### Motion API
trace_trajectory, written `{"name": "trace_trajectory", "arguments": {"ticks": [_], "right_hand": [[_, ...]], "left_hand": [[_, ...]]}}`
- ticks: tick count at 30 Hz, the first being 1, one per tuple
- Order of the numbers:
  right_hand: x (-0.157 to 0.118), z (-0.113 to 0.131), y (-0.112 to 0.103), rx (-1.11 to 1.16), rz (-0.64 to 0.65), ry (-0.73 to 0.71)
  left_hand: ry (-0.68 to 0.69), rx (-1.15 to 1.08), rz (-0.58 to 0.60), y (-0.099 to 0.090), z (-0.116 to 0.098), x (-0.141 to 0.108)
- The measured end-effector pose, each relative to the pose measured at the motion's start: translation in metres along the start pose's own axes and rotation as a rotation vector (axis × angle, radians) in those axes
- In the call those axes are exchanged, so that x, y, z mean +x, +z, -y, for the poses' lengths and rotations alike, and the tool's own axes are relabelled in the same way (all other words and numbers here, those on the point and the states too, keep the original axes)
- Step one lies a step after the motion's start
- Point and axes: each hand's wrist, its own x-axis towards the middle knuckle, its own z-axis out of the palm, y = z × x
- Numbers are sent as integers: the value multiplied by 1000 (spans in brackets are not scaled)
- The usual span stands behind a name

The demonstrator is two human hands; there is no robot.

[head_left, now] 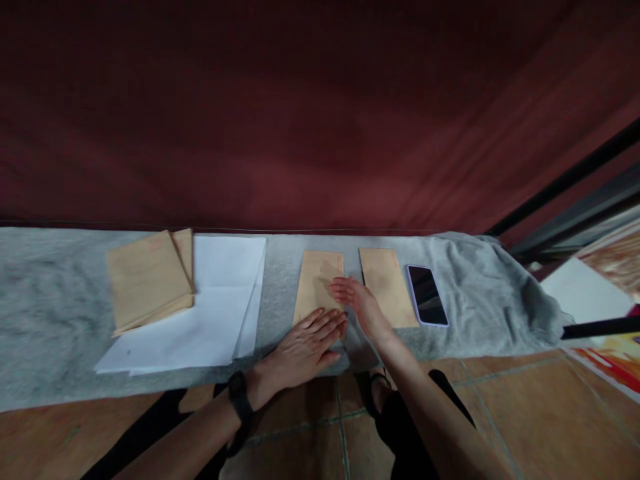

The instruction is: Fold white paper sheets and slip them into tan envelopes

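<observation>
A brown paper envelope (311,277) lies on the grey cloth in front of me. My left hand (313,343) rests flat across its near end, fingers stretched out to the right. Just above the envelope's right edge is my right hand (357,300), held on its side with the fingers extended; whether it touches the paper I cannot tell. Right of that hand lies a second brown envelope (387,283), partly behind my wrist. A phone (429,297) in a pale purple case is beside it, its screen dark.
Several brown envelopes (145,277) are stacked at the left on white paper sheets (215,327). Grey cloth (475,287) covers the narrow bench, with a dark red curtain (300,133) behind it. A black bar (600,328) and printed boards stand at the right. Below is a tiled floor (520,413).
</observation>
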Motion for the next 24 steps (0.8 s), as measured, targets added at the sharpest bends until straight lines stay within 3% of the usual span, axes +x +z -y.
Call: {"name": "trace_trajectory", "arguments": {"ticks": [6, 10, 15, 19, 24], "right_hand": [[0, -5, 6, -183, -43, -148], [-6, -13, 11, -533, 122, -226], [-9, -30, 11, -1086, 312, -459], [-4, -36, 9, -1371, 244, -505], [10, -37, 8, -1508, 117, -514]], "left_hand": [[26, -11, 60, -8, -7, -12], [16, 29, 117, -7, -9, -18], [3, 51, 142, -4, -9, -19], [-9, 36, 166, -5, -10, -18], [-6, 13, 179, -5, -10, -19]]}}
